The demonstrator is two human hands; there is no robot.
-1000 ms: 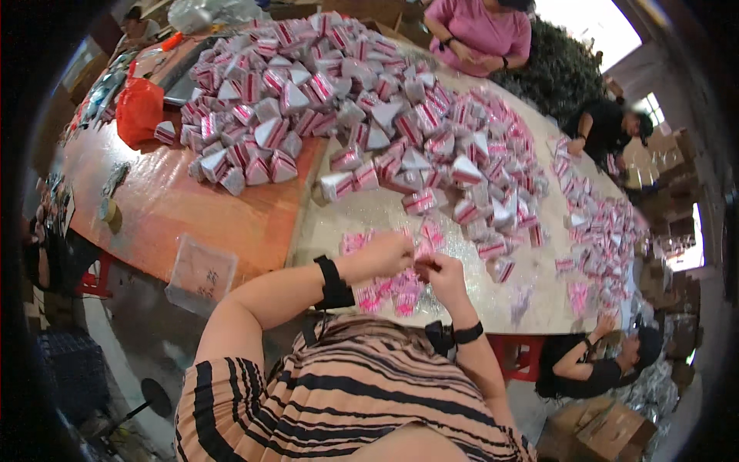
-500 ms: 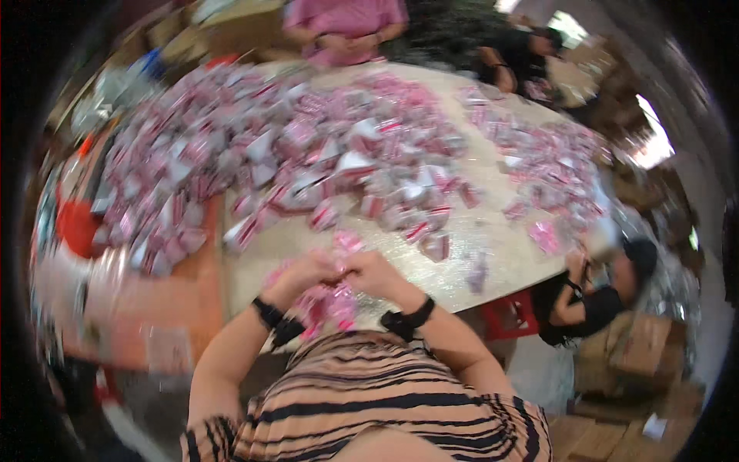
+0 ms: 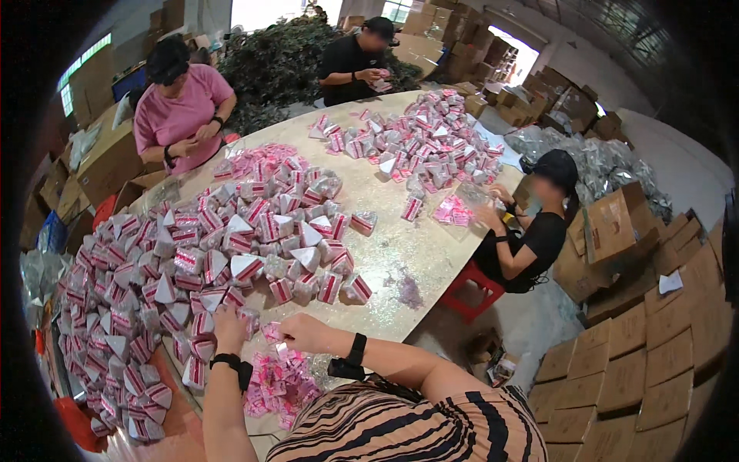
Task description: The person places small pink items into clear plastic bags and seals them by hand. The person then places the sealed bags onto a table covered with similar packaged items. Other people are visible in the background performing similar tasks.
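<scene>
My left hand (image 3: 229, 326) is at the near edge of a big heap of wedge-shaped packages (image 3: 239, 245), white with pink stripes in clear wrap. Its fingers are closed round a small wrapped package (image 3: 249, 320) at its right side, partly hidden. To the right, my right hand (image 3: 305, 333) pinches a small pink packet (image 3: 272, 332) by its edge. Below both hands, close to my body, lies a pile of loose pink packets (image 3: 281, 381). The two hands are apart, each with a black band at the wrist.
The pale table (image 3: 385, 258) curves away from me. Another heap of wrapped packages (image 3: 439, 142) lies at the far right. Three people work round it: one in pink (image 3: 185, 115), one in black (image 3: 350, 65), one on a red stool (image 3: 471, 291). Cardboard boxes (image 3: 616, 362) stand at the right.
The view has swung right and up, bringing in the co-workers and boxes. My hands, together before, have parted: the left is at the heap, the right at a pink packet.
</scene>
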